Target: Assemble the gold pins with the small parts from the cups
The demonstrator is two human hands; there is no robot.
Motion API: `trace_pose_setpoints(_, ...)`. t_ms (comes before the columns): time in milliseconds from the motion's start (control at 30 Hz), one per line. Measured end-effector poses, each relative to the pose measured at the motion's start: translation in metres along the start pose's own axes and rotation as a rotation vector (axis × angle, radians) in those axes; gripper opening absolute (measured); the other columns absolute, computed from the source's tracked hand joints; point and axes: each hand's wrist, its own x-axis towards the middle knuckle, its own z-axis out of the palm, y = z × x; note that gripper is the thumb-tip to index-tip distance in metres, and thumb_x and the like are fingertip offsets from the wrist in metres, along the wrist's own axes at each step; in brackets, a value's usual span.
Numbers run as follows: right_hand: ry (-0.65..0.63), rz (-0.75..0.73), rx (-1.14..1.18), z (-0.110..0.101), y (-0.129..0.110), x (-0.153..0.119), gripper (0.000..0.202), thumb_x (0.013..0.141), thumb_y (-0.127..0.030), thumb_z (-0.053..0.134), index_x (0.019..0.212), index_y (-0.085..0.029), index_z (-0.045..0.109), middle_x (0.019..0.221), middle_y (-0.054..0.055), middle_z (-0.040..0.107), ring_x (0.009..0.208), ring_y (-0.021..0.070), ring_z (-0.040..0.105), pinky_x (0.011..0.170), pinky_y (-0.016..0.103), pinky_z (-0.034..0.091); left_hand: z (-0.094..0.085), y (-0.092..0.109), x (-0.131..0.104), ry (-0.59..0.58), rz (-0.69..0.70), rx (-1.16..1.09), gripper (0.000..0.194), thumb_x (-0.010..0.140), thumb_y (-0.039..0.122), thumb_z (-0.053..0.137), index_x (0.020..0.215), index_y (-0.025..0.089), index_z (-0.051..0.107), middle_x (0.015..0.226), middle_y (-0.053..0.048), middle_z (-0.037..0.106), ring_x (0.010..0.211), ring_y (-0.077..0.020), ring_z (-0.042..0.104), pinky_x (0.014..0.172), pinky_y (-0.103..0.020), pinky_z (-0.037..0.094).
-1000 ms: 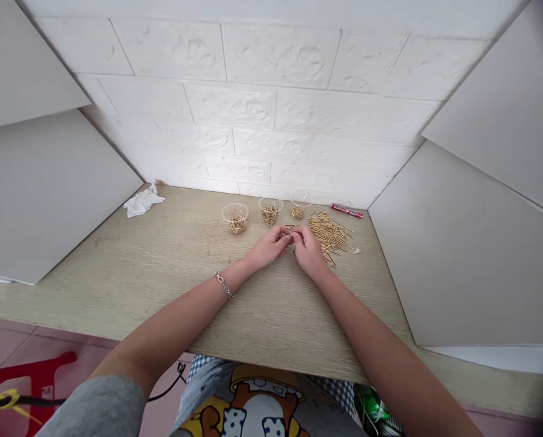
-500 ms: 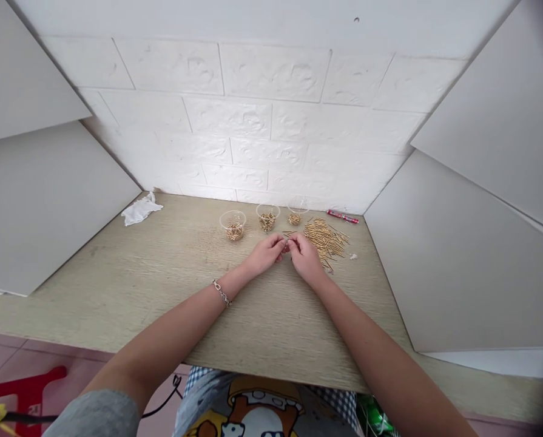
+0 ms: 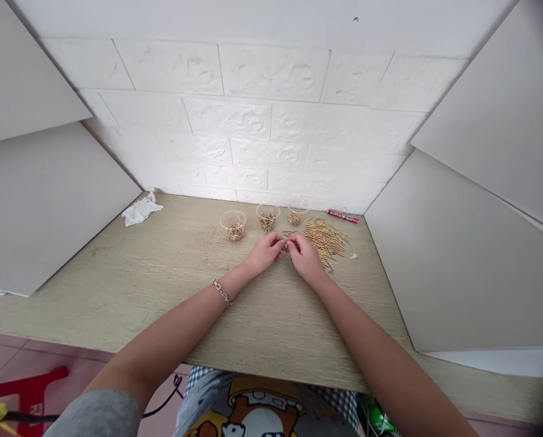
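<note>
My left hand and my right hand meet fingertip to fingertip over the middle of the table. The fingers of both are pinched together, and whatever lies between them is too small to make out. Just right of my right hand spreads a pile of thin gold sticks. Behind the hands stand three clear cups with small gold pieces inside: a left cup, a middle cup and a right cup.
A red tube lies at the back right, and a white tissue at the back left. Grey panels flank the wooden table on both sides. A white brick-patterned wall rises behind it.
</note>
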Motion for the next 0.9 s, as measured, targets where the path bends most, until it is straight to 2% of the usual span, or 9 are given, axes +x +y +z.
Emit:
trace_pose_setpoints(400,0.007,0.007,-0.011,0.0002,0.0006,0.0003,0.016,0.079,-0.032,0.042,0.078,-0.021,0.055,0.069,0.001,0.061,0.066,0.0175,0.055,0.062,0.029,0.041,-0.0003,-0.0018,0.0000,0.013,0.026,0.045,0.010,0.081,0.022,0.046,0.075,0.015,0.050,0.064,0.003,0.050,0.050,-0.0057,0.046,0.048,-0.018,0.039)
trace_pose_setpoints(900,-0.025,-0.013,-0.143,-0.0013,0.0008,0.0007,0.017,0.080,-0.027,0.040,0.077,-0.022,0.056,0.072,0.002,0.062,0.066,0.0174,0.054,0.060,0.028,0.037,-0.0010,-0.0004,-0.0031,-0.024,0.089,0.215,0.013,0.082,0.024,0.044,0.072,0.016,0.050,0.059,0.004,0.050,0.056,-0.0106,0.050,0.059,-0.024,0.041)
